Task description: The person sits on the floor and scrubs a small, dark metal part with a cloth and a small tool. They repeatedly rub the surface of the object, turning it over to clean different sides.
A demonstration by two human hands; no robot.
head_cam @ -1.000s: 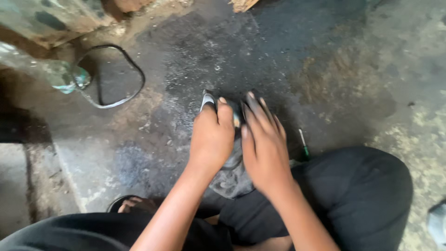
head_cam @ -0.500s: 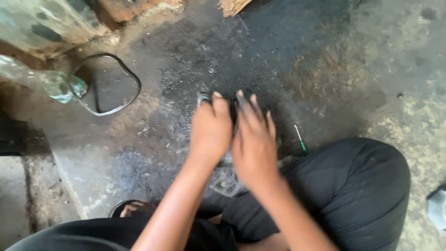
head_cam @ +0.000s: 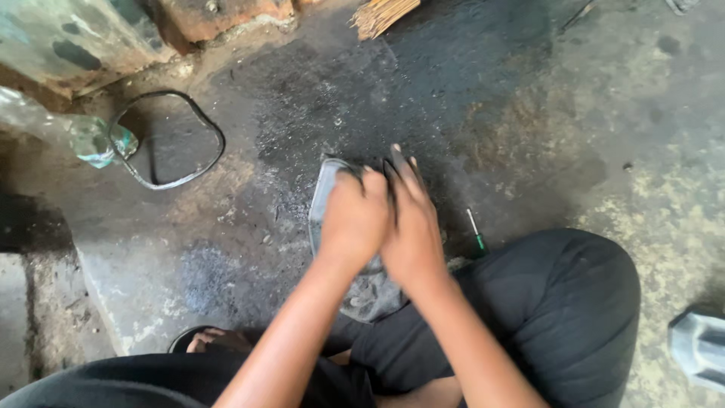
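Crouched low over a dark, oil-stained concrete floor point(head_cam: 529, 113), knees in black trousers point(head_cam: 574, 317) drawn up on either side. Both hands side by side and touching, pressed down on a grey metal cover point(head_cam: 323, 198) lying flat on the floor just in front of the knees. Left hand point(head_cam: 353, 223) curled into a loose fist on top of the cover, knuckles forward, blurred; whether anything was gripped inside it could not be told. Right hand point(head_cam: 411, 227) laid flat against the left, fingers point(head_cam: 400, 162) stretched forward over the far edge of the cover. Near end of the cover visible below the wrists, grimy and pale grey. Just right of the hands, a small green-handled screwdriver point(head_cam: 475, 230) on the floor, apart from both. Well off to the left, a black rubber gasket loop point(head_cam: 168, 137) lying flat, with a clear plastic bottle point(head_cam: 72, 132) touching its left side. Bare toes in a sandal point(head_cam: 208, 341) at the lower left.
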